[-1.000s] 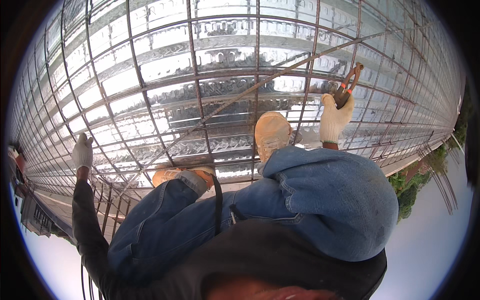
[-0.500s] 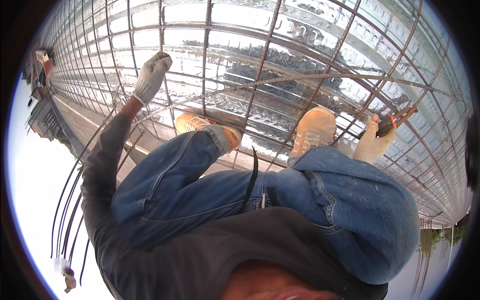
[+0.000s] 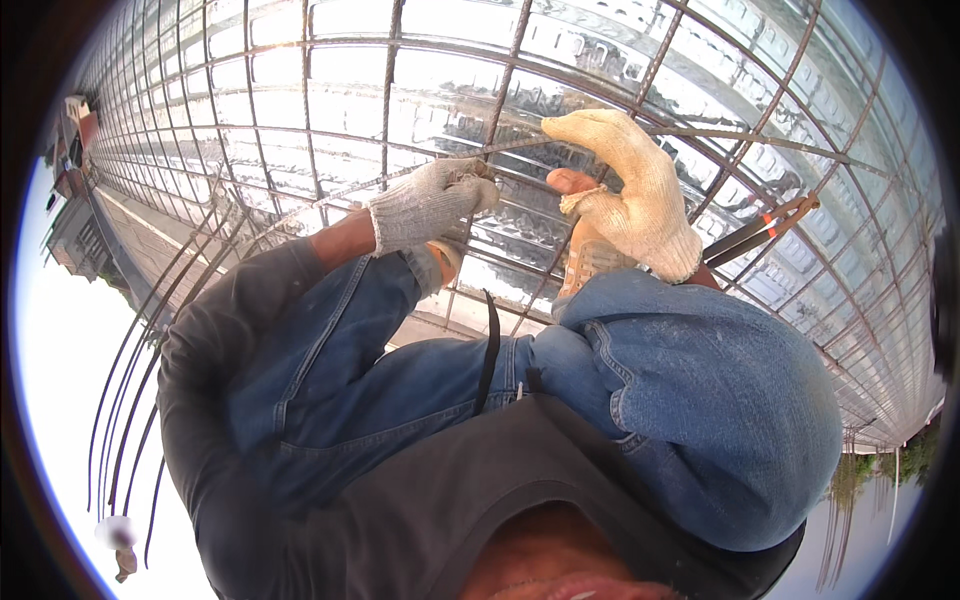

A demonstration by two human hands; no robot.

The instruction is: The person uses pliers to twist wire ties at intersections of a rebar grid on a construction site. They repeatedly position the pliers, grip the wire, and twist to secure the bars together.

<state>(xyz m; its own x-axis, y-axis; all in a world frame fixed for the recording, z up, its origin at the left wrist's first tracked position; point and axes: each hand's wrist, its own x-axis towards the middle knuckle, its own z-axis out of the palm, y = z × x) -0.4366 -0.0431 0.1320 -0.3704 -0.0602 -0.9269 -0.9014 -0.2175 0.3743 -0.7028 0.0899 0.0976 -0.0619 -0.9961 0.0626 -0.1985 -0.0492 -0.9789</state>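
Observation:
My left hand [image 3: 428, 207], in a greyish knitted work glove, is closed beside a crossing of the rusty rebar mesh [image 3: 388, 88]. Whatever its fingers hold is too small or hidden to make out. Just right of it, my right hand [image 3: 632, 190] wears a cream knitted glove with the thumb tip bare. Its fingers reach forward, apart from the thumb, and nothing shows between them. Pliers [image 3: 745, 238] with dark handles, orange bands and rusty jaws lie on the mesh beyond my right wrist. A thinner bar [image 3: 760, 137] runs slantwise across the mesh by both hands.
Shiny corrugated metal decking [image 3: 590, 50] lies under the mesh. My orange shoes [image 3: 590, 262] stand on it below bent knees in blue jeans [image 3: 700, 390]. Long bent bars [image 3: 135, 400] stick out at the left, near a ledge [image 3: 150, 250].
My right hand has let go of the pliers, leaving them on the mesh, and moved left to the middle. My left hand has come right and down toward the bar crossing, still closed.

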